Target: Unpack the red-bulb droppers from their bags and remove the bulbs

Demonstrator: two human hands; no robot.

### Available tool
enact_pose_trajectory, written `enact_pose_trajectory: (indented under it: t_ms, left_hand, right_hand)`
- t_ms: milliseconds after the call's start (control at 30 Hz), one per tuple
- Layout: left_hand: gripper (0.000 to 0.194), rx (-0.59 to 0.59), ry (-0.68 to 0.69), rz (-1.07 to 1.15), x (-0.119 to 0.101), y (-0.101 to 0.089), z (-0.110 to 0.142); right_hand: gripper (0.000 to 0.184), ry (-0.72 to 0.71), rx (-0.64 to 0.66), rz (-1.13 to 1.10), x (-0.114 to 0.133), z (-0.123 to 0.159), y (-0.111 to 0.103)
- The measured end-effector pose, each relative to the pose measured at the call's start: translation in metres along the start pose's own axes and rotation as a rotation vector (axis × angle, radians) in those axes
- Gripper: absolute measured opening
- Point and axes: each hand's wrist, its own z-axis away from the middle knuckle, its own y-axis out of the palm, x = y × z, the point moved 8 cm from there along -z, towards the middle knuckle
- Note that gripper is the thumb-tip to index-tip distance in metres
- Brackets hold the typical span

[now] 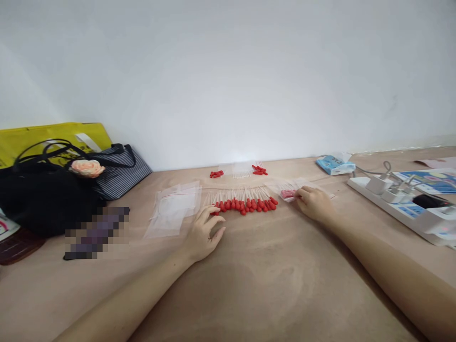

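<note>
A row of droppers with red rubber bulbs (245, 204) and thin clear tubes lies across the middle of the table, bulbs towards me. My left hand (205, 232) is at the row's left end, fingers apart and fingertips over the leftmost bulbs. On the right, my right hand (313, 203) has its fingers closed at the edge of a clear plastic bag (303, 183). Red bulbs (287, 194) show through that bag, looking pinkish. Left of the row lie several flat clear zip bags (174, 209), overlapping one another.
Farther back are two small red-bulb clusters (216, 174) with clear plastic between them. At right are a tissue pack (335, 165), a power strip (388, 204) with chargers and a printed sheet (431, 180). Black (42, 194) and striped bags (121, 173) stand left; a wall rises behind.
</note>
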Motion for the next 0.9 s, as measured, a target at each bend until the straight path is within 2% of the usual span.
enact_pose_trajectory:
  t_ms: [133, 200, 333, 467, 567, 667, 767, 833, 900]
  left_hand:
    - [0.01, -0.014, 0.018, 0.017, -0.002, -0.001, 0.0]
    - [0.01, -0.015, 0.021, 0.022, -0.002, -0.001, 0.0]
    - [0.01, 0.002, 0.02, 0.047, -0.001, -0.001, -0.001]
    - [0.01, -0.003, 0.011, 0.098, 0.0, -0.003, -0.002]
    - [0.015, -0.047, -0.044, 0.144, 0.004, -0.008, -0.002]
    - [0.021, -0.124, -0.123, 0.198, 0.013, -0.019, 0.0]
    - [0.024, -0.231, -0.144, 0.234, 0.017, -0.035, -0.003]
    - [0.024, -0.246, -0.138, 0.238, 0.016, -0.04, -0.008]
    - [0.021, -0.174, -0.129, 0.247, 0.01, -0.036, -0.015]
  right_hand:
    - [0.021, 0.316, -0.198, -0.315, -0.022, 0.005, -0.011]
    - [0.025, 0.407, -0.331, -0.445, -0.028, 0.01, -0.021]
    - [0.025, 0.422, -0.495, -0.522, -0.024, 0.012, -0.039]
    - [0.023, 0.357, -0.499, -0.664, -0.002, 0.011, -0.043]
    - [0.025, 0.312, -0.335, -1.016, 0.035, 0.01, -0.032]
    - [0.032, 0.283, 0.052, -1.418, 0.09, 0.015, -0.012]
    - [0.038, 0.269, 0.44, -1.708, 0.14, 0.028, 0.002]
    - [0.038, 0.266, 0.573, -1.806, 0.159, 0.034, 0.008]
    - [0.038, 0.289, 0.621, -1.83, 0.167, 0.035, 0.015]
